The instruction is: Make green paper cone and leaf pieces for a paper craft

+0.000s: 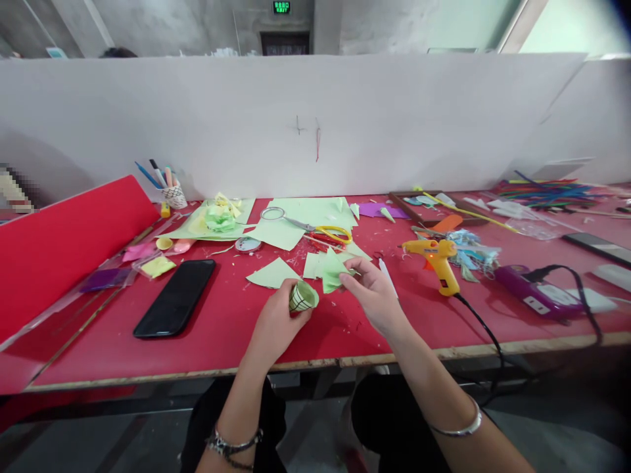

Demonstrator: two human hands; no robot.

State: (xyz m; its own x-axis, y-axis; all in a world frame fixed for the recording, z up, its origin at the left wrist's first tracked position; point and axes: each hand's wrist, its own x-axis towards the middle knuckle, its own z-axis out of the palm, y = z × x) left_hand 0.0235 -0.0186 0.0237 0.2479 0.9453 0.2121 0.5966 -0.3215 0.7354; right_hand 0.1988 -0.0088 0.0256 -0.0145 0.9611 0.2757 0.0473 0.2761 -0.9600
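Note:
My left hand (280,318) is closed around a small green paper cone (302,297) with a dark grid pattern, its wide mouth turned up and to the right. Between the thumb and fingers of my right hand (372,292) is a piece of light green paper (332,270), pinched at its right edge. The two pieces are apart, close above the red table. Just beyond my left hand lies a fan-shaped green paper piece (274,273). A white pen-like stick (388,276) rests beside my right hand, partly hidden by it.
A yellow glue gun (438,256) with a black cord lies right, near a purple power strip (539,292). Left is a black phone (175,299). Yellow-handled scissors (332,232) rest on green sheets (280,233). A pen cup (174,195) stands by the white partition (221,125).

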